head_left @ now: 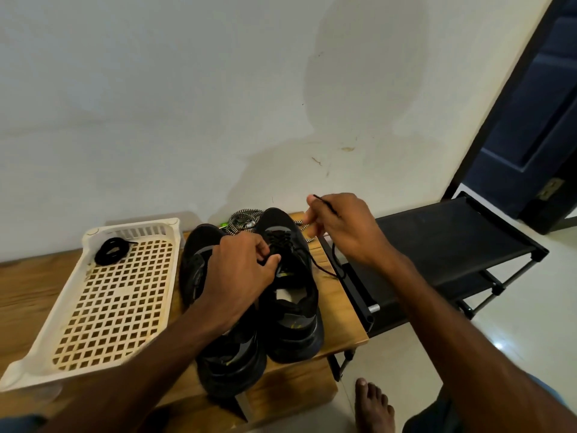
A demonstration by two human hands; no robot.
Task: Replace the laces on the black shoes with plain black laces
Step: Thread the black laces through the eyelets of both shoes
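Fingers [271, 261] of both hands are curled on one black lace [317, 265]. On a wooden table [28, 285] sit a white tray [78, 348] and two black shoes [290, 314]. Left hand [240, 273] pinches the lace at one shoe's eyelets; right hand [343, 229] holds its tip raised. A spare lace [110, 251] lies coiled in the tray. Best to pull evenly, keeping the lace flat and untwisted.

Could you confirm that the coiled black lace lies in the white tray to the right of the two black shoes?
Not quite. The head view shows the white tray, with the coiled black lace in it, to the left of the two black shoes, not the right.
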